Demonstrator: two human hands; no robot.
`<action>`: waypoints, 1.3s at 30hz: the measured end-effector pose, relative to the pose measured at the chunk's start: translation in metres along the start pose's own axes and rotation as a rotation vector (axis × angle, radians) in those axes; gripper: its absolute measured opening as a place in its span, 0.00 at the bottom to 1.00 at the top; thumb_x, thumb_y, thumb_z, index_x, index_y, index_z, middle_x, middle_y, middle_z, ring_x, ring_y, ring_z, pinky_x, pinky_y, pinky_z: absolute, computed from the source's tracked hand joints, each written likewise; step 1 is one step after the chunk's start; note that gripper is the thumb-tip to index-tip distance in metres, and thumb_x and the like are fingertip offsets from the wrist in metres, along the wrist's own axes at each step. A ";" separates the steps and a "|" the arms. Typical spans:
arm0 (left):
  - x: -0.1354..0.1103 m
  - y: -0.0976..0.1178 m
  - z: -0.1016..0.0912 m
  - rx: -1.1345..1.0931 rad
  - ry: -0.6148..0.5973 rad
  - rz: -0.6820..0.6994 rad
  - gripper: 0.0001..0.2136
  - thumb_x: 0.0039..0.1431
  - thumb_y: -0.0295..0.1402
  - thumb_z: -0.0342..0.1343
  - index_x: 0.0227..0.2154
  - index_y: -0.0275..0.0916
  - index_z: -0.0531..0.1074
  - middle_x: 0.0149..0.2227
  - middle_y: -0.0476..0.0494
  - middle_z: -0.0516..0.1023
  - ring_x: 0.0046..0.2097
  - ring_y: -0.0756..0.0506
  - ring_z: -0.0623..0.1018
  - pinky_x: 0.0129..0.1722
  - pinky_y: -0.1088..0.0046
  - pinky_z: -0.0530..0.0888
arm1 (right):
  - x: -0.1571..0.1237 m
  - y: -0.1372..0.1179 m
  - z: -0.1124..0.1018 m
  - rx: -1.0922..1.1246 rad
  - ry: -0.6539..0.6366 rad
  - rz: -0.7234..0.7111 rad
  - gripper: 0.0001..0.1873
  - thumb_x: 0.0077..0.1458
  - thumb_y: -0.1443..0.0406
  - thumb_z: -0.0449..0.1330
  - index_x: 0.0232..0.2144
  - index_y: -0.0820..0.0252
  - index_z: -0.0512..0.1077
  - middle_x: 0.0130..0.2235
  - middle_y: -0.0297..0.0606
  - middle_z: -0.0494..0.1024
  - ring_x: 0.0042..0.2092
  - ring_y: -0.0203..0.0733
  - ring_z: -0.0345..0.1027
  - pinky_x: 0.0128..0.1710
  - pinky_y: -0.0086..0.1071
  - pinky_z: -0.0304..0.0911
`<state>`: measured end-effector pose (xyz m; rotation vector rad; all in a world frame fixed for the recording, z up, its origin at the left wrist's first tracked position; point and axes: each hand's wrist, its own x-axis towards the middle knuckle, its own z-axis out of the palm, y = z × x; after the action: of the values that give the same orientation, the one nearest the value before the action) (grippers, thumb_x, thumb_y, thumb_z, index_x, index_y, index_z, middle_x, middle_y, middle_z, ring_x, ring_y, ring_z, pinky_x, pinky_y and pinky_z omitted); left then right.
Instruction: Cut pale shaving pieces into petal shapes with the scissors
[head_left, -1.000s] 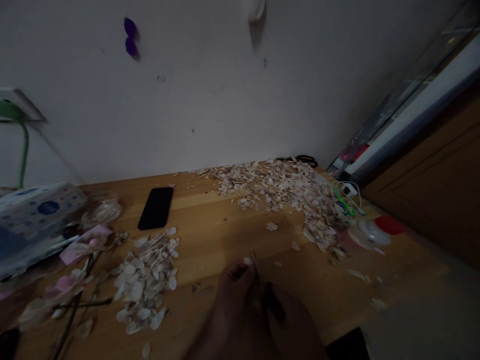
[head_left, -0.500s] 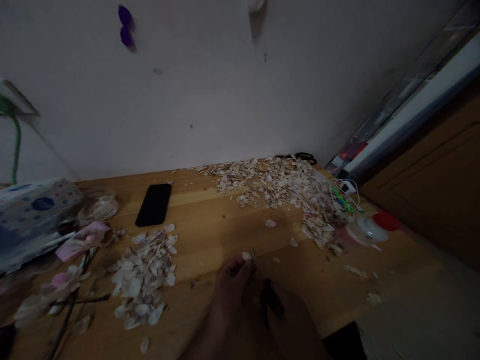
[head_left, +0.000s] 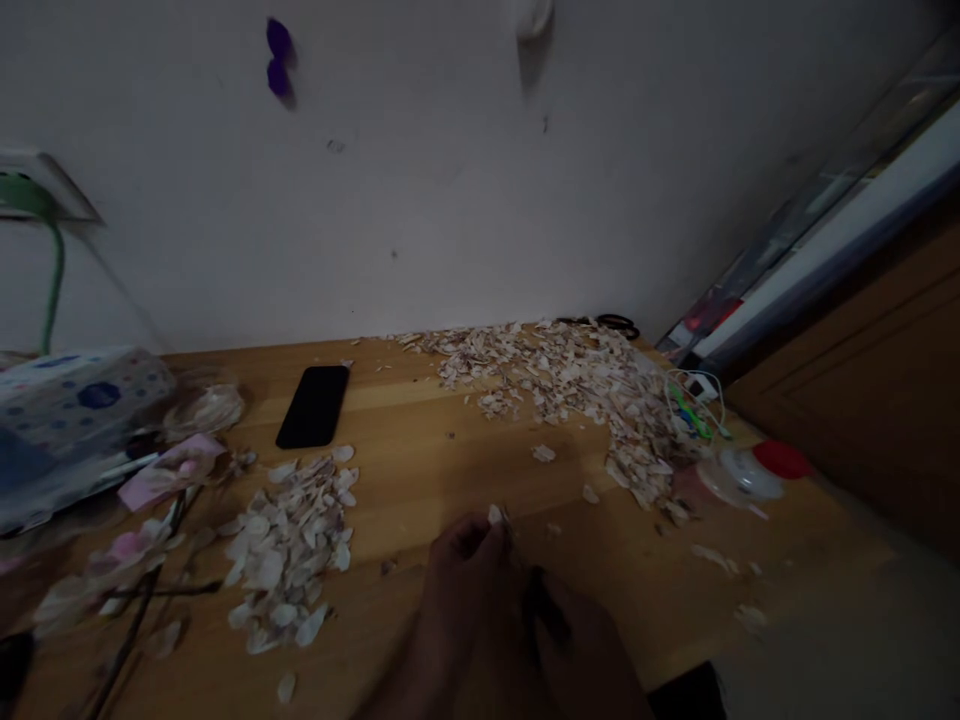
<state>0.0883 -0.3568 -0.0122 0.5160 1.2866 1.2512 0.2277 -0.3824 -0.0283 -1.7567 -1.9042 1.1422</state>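
The light is dim. My left hand (head_left: pixel 463 565) pinches a small pale dried flake (head_left: pixel 495 514) between thumb and fingers, low in the middle of the view. Beside it, my right hand (head_left: pixel 581 630) is closed round black-handled scissors (head_left: pixel 549 612); their blades are lost in the dark. Left of my hands lies a pile of whole pale flakes (head_left: pixel 289 555), rounded and petal-like. A wider heap of narrow, broken-looking flakes (head_left: pixel 577 365) spreads along the back and right of the wooden table (head_left: pixel 420 430).
A black phone (head_left: pixel 313 406) lies behind the left pile. At the far left are a dotted tissue pack (head_left: pixel 82 400) and artificial flowers (head_left: pixel 139 545) on dark stems. On the right stand a red-lidded clear jar (head_left: pixel 739 475) and a white cable (head_left: pixel 721 395). Black loop handles (head_left: pixel 619 325) show by the wall.
The view has shifted slightly, so the wall and table items sit a little further right. My hands keep nearly the same pose, and the flake in my left hand appears turned more upright.
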 end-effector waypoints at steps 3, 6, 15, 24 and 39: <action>0.002 -0.002 -0.001 0.032 -0.005 0.048 0.15 0.44 0.45 0.64 0.23 0.36 0.76 0.23 0.47 0.75 0.27 0.50 0.72 0.29 0.77 0.67 | 0.000 0.000 0.000 0.026 -0.018 0.000 0.15 0.55 0.63 0.46 0.33 0.58 0.73 0.37 0.44 0.79 0.40 0.44 0.72 0.41 0.33 0.64; 0.003 -0.004 0.000 0.050 -0.007 0.089 0.14 0.43 0.44 0.65 0.22 0.36 0.75 0.22 0.47 0.75 0.26 0.50 0.72 0.28 0.76 0.67 | -0.001 -0.001 0.000 0.037 -0.011 0.037 0.16 0.55 0.63 0.45 0.35 0.58 0.73 0.38 0.44 0.79 0.40 0.45 0.73 0.41 0.34 0.64; 0.004 -0.002 0.003 0.062 -0.013 0.117 0.12 0.42 0.40 0.65 0.19 0.36 0.74 0.20 0.48 0.74 0.24 0.50 0.71 0.27 0.77 0.66 | -0.002 0.009 0.000 -0.041 -0.016 0.039 0.20 0.55 0.65 0.46 0.43 0.60 0.73 0.44 0.46 0.79 0.45 0.45 0.72 0.45 0.34 0.63; 0.001 0.003 0.004 0.052 -0.062 0.069 0.14 0.41 0.43 0.65 0.20 0.36 0.74 0.20 0.48 0.74 0.25 0.50 0.70 0.27 0.76 0.67 | -0.003 0.009 -0.003 -0.062 0.006 0.035 0.19 0.54 0.65 0.46 0.40 0.60 0.74 0.42 0.46 0.79 0.41 0.44 0.73 0.42 0.33 0.65; 0.002 -0.003 0.001 0.106 -0.071 0.150 0.11 0.46 0.40 0.63 0.21 0.37 0.74 0.21 0.48 0.73 0.26 0.50 0.70 0.27 0.77 0.66 | -0.005 0.015 -0.001 -0.079 0.024 0.049 0.19 0.54 0.64 0.46 0.42 0.62 0.73 0.44 0.49 0.78 0.44 0.48 0.71 0.45 0.37 0.64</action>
<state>0.0901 -0.3561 -0.0156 0.7383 1.2779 1.2804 0.2399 -0.3879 -0.0374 -1.8594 -1.9274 1.0707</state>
